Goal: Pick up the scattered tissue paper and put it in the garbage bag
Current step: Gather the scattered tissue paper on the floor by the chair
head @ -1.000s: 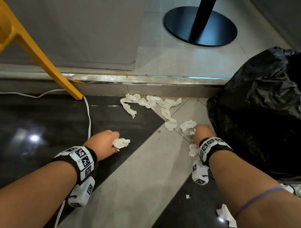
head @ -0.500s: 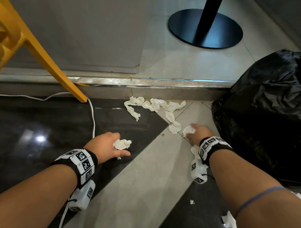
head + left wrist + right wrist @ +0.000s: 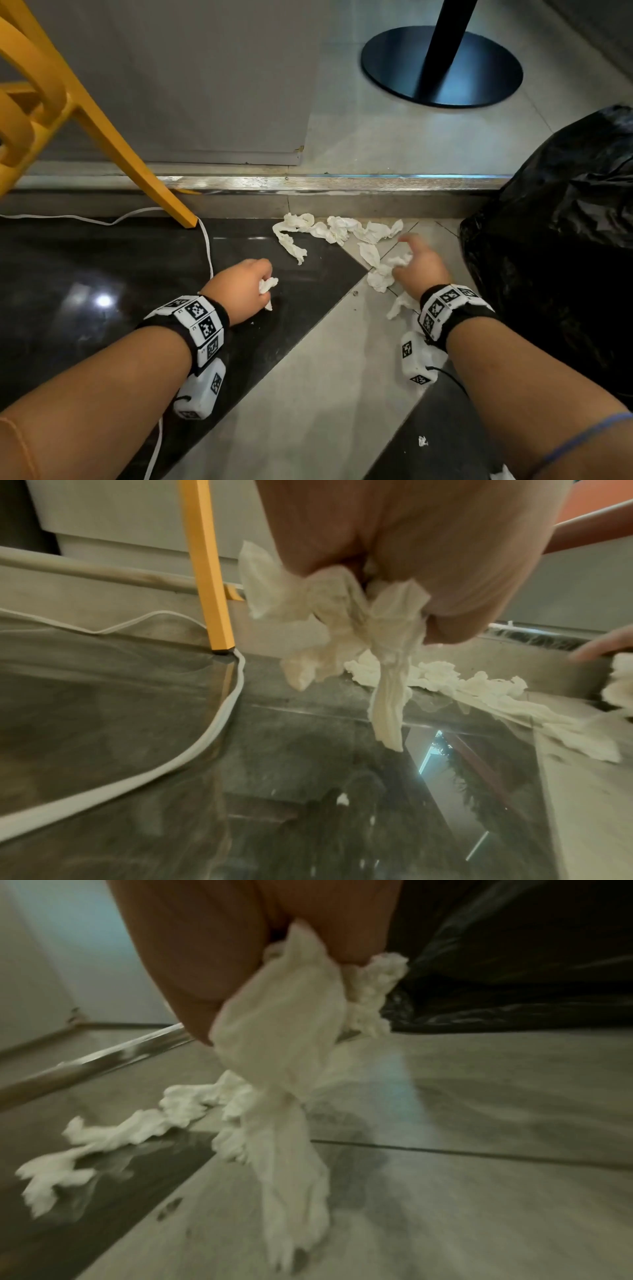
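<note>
My left hand (image 3: pixel 255 284) hovers over the dark floor tile and grips a crumpled white tissue wad (image 3: pixel 268 285); in the left wrist view the wad (image 3: pixel 337 620) hangs from the curled fingers. My right hand (image 3: pixel 416 263) is low over the grey tile and grips tissue (image 3: pixel 399 260), seen as a long bunch (image 3: pixel 284 1047) trailing down in the right wrist view. A row of loose tissue pieces (image 3: pixel 337 230) lies along the step ahead. More pieces (image 3: pixel 379 280) lie under the right hand. The black garbage bag (image 3: pixel 561 246) bulges at the right.
A yellow chair leg (image 3: pixel 137 171) stands at the left with a white cable (image 3: pixel 205 246) running past its foot. A metal-edged step (image 3: pixel 308 183) crosses ahead; a black table base (image 3: pixel 442 68) stands beyond. Small tissue scraps (image 3: pixel 423 441) lie near my right forearm.
My right hand moved forward over the tissue pieces and closed on some. My left hand curled tighter around its wad and drifted forward a little.
</note>
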